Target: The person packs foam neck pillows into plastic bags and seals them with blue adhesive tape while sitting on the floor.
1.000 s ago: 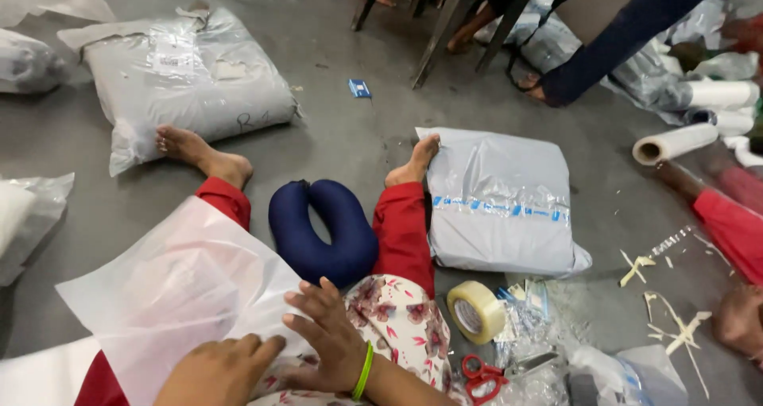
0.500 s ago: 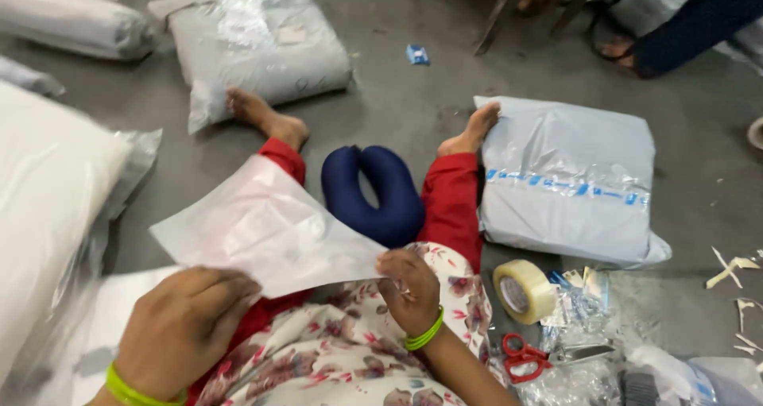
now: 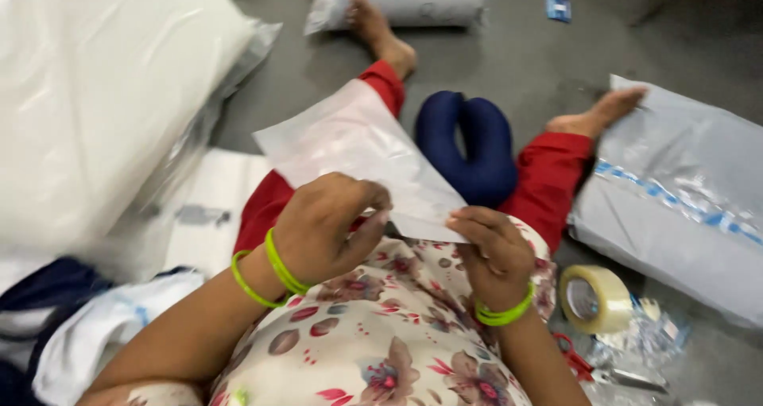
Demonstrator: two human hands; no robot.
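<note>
Plastic bag [image 3: 358, 156] | your left hand [image 3: 330, 227] and right hand [image 3: 497, 251] each pinched its near edge | navy neck pillow [image 3: 469, 148] lay just beyond, between your legs

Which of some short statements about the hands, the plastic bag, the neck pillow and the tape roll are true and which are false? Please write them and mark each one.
1. Both hands, left hand and right hand, grip the near edge of the translucent plastic bag. True.
2. The navy neck pillow lies inside the bag. False: it lies on the floor between the legs in red trousers.
3. The tape roll lies by the person's right side. True.
4. The right hand holds the red-handled scissors. False: they lie on the floor.
</note>
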